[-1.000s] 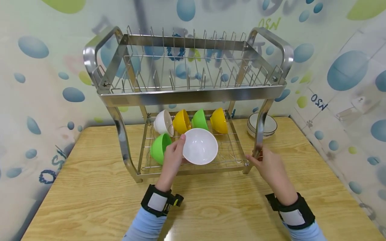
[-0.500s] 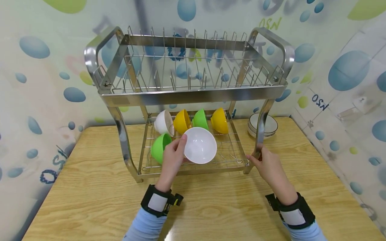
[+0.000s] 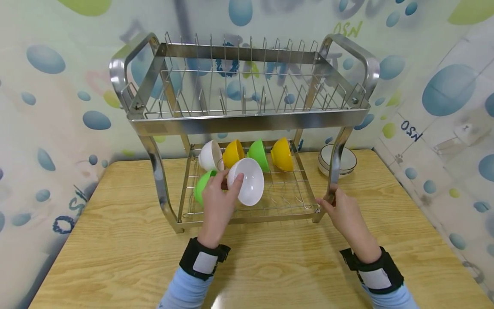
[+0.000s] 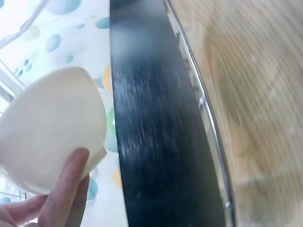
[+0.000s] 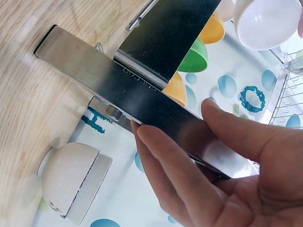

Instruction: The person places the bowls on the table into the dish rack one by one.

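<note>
A white bowl is pinched between the thumb and fingers of my left hand, its inside turned toward the right. It hangs above the lower shelf, in front of a green bowl that my left hand partly hides. In the left wrist view the outside of the white bowl shows with fingers against it. My right hand grips the front right leg of the metal dish rack; the right wrist view shows thumb and fingers on either side of that leg.
Along the back of the lower shelf lean another white bowl, a yellow bowl, a green bowl and a second yellow bowl. Stacked rimmed bowls stand on the table beyond the right leg. The wire upper tier overhangs the lower shelf.
My left hand has moved slightly left and up with the white bowl. The bowl has turned, so its opening looks narrower. My right hand keeps its grip on the leg.
</note>
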Available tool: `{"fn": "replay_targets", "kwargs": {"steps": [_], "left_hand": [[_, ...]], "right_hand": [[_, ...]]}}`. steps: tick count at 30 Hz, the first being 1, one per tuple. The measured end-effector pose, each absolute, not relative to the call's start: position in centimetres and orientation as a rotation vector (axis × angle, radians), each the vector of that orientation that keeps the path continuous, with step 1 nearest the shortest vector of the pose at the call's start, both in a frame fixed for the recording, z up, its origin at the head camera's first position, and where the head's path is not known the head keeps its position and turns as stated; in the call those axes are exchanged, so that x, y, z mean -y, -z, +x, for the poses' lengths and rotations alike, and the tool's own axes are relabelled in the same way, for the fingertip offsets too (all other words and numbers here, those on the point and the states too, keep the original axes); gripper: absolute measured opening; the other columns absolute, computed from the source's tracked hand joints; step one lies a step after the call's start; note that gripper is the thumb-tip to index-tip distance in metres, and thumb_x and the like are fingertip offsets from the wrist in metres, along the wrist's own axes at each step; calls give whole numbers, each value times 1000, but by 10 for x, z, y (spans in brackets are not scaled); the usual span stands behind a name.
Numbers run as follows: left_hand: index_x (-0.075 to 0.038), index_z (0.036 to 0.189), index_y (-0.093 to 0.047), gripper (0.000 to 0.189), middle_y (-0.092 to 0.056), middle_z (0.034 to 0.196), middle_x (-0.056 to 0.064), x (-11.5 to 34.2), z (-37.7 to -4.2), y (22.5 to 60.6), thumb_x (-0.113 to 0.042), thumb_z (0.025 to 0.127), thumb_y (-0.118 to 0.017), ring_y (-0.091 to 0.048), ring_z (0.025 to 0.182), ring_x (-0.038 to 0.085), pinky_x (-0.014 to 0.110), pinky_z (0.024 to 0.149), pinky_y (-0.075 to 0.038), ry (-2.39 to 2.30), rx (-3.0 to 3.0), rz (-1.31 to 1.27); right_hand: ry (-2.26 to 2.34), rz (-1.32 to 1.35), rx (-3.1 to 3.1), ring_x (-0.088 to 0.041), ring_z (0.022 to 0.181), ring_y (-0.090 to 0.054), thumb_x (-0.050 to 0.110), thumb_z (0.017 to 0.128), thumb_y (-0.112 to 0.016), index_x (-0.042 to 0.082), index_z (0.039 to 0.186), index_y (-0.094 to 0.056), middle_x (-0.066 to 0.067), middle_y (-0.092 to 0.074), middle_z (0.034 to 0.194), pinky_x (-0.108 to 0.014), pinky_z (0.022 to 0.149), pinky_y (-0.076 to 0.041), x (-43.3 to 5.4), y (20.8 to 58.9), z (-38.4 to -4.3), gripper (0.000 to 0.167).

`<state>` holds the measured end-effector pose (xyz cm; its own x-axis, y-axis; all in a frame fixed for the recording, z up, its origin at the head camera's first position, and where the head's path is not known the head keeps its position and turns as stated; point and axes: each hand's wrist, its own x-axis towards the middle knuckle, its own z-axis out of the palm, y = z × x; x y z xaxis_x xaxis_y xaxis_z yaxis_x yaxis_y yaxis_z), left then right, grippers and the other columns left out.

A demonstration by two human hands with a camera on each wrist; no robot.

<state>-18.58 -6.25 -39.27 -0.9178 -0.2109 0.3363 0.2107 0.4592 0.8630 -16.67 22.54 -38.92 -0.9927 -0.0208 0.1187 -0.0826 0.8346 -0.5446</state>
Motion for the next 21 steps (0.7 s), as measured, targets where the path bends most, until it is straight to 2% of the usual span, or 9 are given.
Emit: {"fn": "replay_targets", "kwargs": {"steps": [3, 9, 14, 21], "left_hand": [[-4, 118, -61, 54, -58, 94, 14, 61, -184, 392, -47, 87, -64, -56, 84, 24, 35, 67, -54, 1313, 2343, -5], [-3, 121, -58, 57, -54, 99, 19, 57, -183, 394, -45, 84, -68, -57, 85, 31, 43, 66, -57, 1080, 2375, 6], [-2, 120, -58, 59, -53, 92, 19, 56, -184, 398, -43, 81, -72, -58, 79, 31, 42, 63, -58, 899, 2321, -36], [2, 119, -58, 69, -52, 87, 19, 56, -187, 403, -50, 76, -74, -56, 71, 28, 37, 57, -57, 677, 2262, -93]], "right_hand": [[-873, 76, 2912, -21, 66, -60, 20, 91, -63, -1, 100, -50, -13, -62, 80, -29, 51, -43, -225, 389, -166, 26], [-867, 74, 2916, -21, 68, -60, 19, 91, -63, -1, 100, -49, -13, -62, 81, -29, 52, -43, -225, 389, -167, 26], [-865, 91, 2903, -20, 67, -60, 19, 91, -63, -1, 101, -49, -12, -62, 80, -28, 52, -43, -226, 391, -167, 25], [-859, 99, 2899, -19, 65, -59, 19, 92, -63, -1, 101, -50, -12, -62, 80, -28, 51, -42, -227, 392, -166, 25]]}}
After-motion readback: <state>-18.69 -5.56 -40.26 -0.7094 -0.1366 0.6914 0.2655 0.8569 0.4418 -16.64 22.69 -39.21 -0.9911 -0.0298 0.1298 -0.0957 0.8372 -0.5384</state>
